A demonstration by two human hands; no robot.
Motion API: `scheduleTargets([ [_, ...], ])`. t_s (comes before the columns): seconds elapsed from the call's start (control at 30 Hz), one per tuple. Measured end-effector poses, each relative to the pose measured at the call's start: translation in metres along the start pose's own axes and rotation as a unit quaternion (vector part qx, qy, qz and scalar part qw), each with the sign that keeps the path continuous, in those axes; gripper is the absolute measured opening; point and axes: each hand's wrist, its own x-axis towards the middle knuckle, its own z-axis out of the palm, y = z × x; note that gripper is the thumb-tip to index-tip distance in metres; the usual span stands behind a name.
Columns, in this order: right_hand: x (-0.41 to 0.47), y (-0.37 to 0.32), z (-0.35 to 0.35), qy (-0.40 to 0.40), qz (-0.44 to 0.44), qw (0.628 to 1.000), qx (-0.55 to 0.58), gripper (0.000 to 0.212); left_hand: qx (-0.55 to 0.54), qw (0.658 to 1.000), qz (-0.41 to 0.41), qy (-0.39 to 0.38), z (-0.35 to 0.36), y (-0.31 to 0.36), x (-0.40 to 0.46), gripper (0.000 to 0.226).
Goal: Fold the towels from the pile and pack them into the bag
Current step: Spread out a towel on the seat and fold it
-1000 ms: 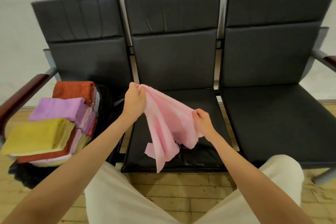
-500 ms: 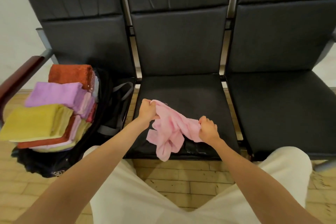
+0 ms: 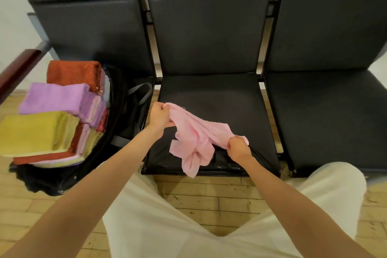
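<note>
A: Black vinyl fills most of the frame: three seats in a row [image 3: 209,33], the middle one dead centre. Is any pile of unfolded towels in view?

B: No, none that shows. At the left edge of the frame sits the black bag [image 3: 117,132], lying open on the left seat, with a stack of folded towels [image 3: 52,115] on it: rust at the top, then purple, yellow, and thinner pink and red layers beneath. I judge those as done, though whether they are truly packed or only resting on the open bag I cannot tell.

A: And the one in hand?

B: The pink towel [image 3: 196,138] hangs crumpled just above the front of the middle seat, centre of the frame, its lower tail drooping past the seat's front edge. No fold is made in it yet.

A: The hands?

B: The left hand [image 3: 159,117] has its fingers curled tight round one bunched end; the right hand [image 3: 238,148], lower and nearer, pinches the other end. So this towel, perhaps the last, is left to spread, fold and add to the bag.
</note>
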Motion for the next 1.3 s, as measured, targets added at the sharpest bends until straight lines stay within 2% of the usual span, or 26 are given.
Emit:
scheduleTargets([
  [0.1,-0.003,0.006,-0.001,0.029,0.017,0.999,0.017,0.02,-0.034,0.999,-0.012,-0.006,-0.011,-0.006,0.009,0.022],
  [0.17,-0.008,0.007,-0.006,0.085,0.015,0.994,0.062,0.015,-0.068,0.997,-0.024,-0.013,-0.015,-0.006,0.012,0.022],
  [0.27,-0.023,-0.006,-0.021,0.187,0.014,0.95,0.249,0.006,-0.197,0.977,-0.072,-0.023,-0.016,0.007,0.008,0.02],
  [0.33,-0.035,-0.022,-0.031,0.213,-0.024,0.929,0.302,0.006,-0.3,0.946,-0.119,-0.028,-0.016,0.02,0.002,0.031],
  [0.43,-0.049,-0.047,-0.029,0.164,-0.158,0.946,0.23,0.016,-0.348,0.927,-0.14,-0.033,-0.017,0.032,0.0,0.051],
  [0.53,-0.051,-0.069,-0.006,0.086,-0.264,0.957,0.084,0.021,-0.364,0.917,-0.156,-0.052,-0.015,0.03,-0.002,0.044],
  [0.63,-0.047,-0.092,0.01,0.024,-0.229,0.971,0.071,0.024,-0.284,0.945,-0.138,-0.085,-0.014,0.023,0.002,0.038],
  [0.73,-0.039,-0.107,0.022,0.0,-0.172,0.982,0.071,0.024,-0.276,0.946,-0.143,-0.089,-0.015,0.018,0.004,0.037],
  [0.8,-0.035,-0.111,0.025,-0.014,-0.152,0.987,0.056,0.037,-0.319,0.931,-0.159,-0.077,-0.019,0.016,0.004,0.039],
  [0.87,-0.031,-0.11,0.026,-0.022,-0.169,0.985,-0.001,0.057,-0.374,0.909,-0.17,-0.072,-0.024,0.014,0.005,0.043],
  [0.93,-0.027,-0.108,0.027,-0.042,-0.194,0.978,-0.056,0.067,-0.351,0.922,-0.155,-0.051,-0.029,0.009,0.007,0.043],
  [1.0,-0.022,-0.105,0.026,-0.062,-0.205,0.975,-0.066,0.063,-0.332,0.932,-0.14,-0.028,-0.034,0.004,0.009,0.037],
  [1.13,-0.019,-0.097,0.02,-0.084,-0.222,0.971,-0.025,0.028,-0.316,0.94,-0.124,0.019,-0.048,-0.003,0.009,0.032],
  [1.2,-0.021,-0.089,0.014,-0.085,-0.19,0.978,0.011,0.019,-0.281,0.953,-0.107,0.046,-0.056,-0.008,0.007,0.031],
  [1.3,-0.024,-0.069,0.003,-0.024,-0.117,0.991,0.058,0.021,-0.173,0.978,-0.068,0.097,-0.067,-0.02,0.002,0.027],
])
